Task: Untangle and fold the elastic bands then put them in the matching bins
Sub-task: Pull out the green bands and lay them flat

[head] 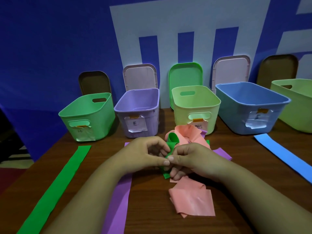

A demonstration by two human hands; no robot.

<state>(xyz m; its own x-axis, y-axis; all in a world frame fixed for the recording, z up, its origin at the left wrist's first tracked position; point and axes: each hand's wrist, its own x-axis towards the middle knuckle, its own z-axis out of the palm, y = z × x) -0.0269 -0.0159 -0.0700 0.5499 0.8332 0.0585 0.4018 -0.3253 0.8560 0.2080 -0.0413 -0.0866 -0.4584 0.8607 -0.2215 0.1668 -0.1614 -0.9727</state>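
Observation:
A knot of green band (171, 144), pink band (189, 134) and purple band (222, 153) lies mid-table. My left hand (143, 155) and my right hand (190, 160) meet on it, both pinching the green band between thumb and fingers. The pink band's loose end (192, 198) trails toward me. The purple band's long tail (118, 205) runs under my left forearm. Behind stand a green bin (84, 112), a purple bin (135, 105), a pale yellow bin (196, 103) and a blue bin (251, 98), each with a paper label.
A flat green band (55, 184) lies at the left of the wooden table (152, 208), a flat blue band (283, 156) at the right. A further pale green bin (293, 98) stands far right. Lids (185, 73) lean against the blue wall behind the bins.

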